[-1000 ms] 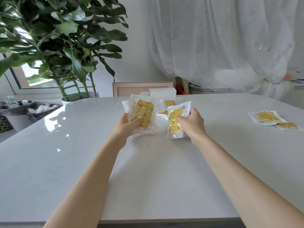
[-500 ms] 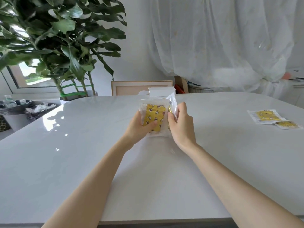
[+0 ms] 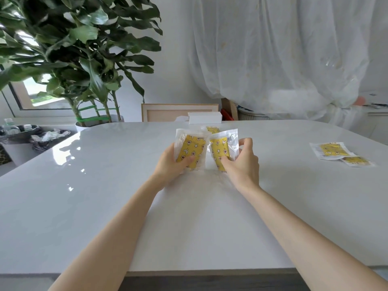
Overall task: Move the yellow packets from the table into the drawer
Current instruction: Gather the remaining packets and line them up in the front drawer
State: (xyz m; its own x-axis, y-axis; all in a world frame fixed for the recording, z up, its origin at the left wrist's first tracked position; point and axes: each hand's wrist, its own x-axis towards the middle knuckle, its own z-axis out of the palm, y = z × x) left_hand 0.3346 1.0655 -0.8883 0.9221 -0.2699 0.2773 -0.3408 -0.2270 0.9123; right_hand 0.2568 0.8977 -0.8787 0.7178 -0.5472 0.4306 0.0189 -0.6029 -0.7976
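Bare forearms (image 3: 117, 227), left hand (image 3: 168, 166), right hand (image 3: 241, 164)

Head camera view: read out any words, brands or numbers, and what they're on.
No readable text.
Clear-wrapped yellow packet in left hand: star and moon pictures only.
Second yellow packet in right hand: the same.
Two yellow packets lying far right: too blurred.
White cardboard box: blank.

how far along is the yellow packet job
Done: nothing visible; no drawer is in view. In hand: the left hand grips the left packet, the right hand the right packet. Left: the third packet behind them, plus the larger packet and the smaller packet at the right of the table.
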